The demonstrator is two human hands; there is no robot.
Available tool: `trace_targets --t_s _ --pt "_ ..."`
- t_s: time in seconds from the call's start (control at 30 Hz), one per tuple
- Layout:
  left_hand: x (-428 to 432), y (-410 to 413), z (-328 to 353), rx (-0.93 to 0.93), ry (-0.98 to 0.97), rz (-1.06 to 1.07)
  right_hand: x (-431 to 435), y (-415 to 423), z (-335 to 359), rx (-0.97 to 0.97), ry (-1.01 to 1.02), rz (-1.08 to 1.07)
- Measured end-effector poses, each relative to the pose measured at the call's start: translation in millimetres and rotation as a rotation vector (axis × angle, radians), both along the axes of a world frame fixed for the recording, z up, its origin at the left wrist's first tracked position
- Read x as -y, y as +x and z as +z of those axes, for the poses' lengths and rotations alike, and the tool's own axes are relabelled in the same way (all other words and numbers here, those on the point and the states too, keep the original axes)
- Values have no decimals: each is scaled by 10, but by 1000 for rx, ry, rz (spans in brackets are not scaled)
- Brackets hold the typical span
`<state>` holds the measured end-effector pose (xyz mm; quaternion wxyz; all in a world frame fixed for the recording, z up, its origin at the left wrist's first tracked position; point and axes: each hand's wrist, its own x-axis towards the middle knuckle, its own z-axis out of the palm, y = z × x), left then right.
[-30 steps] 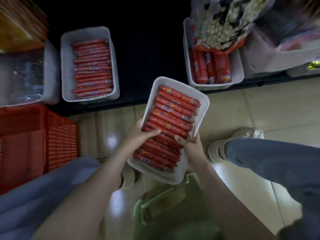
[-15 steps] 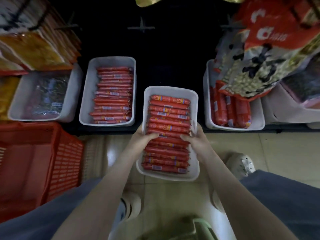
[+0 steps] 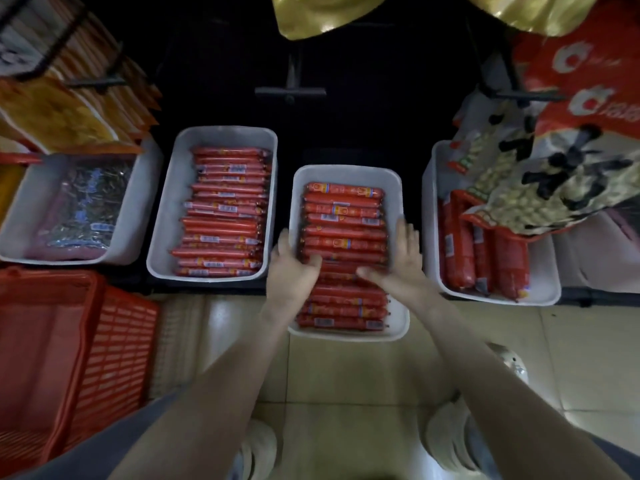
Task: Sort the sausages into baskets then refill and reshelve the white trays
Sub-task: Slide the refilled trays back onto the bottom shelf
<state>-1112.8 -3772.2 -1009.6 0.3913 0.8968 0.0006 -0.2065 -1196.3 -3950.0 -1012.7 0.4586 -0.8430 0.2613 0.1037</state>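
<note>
Forearms bare from lower frame edge up to left hand and right hand. Trousers grey-blue, plain cloth, in lower left and lower right corners. Left shoe and right shoe whitish, bottom centre, detail too dim to read.

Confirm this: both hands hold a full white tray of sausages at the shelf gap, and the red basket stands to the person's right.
One slip: the head view shows the red basket at the person's left. The left hand and right hand hold the full white tray of sausages at the shelf gap.
</note>
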Motion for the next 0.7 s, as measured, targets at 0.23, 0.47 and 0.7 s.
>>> trace_targets --t_s 0.23,0.47,0.7 --pt "-476 -601 -342 656 474 -1197 -501 -879 -271 -195 -693 477" --pt "-203 -481 -223 439 870 -1010 -380 -546 -319 -135 -834 429" --pt "64 -116 -197 386 916 -863 -112 -24 -135 -212 -729 502"
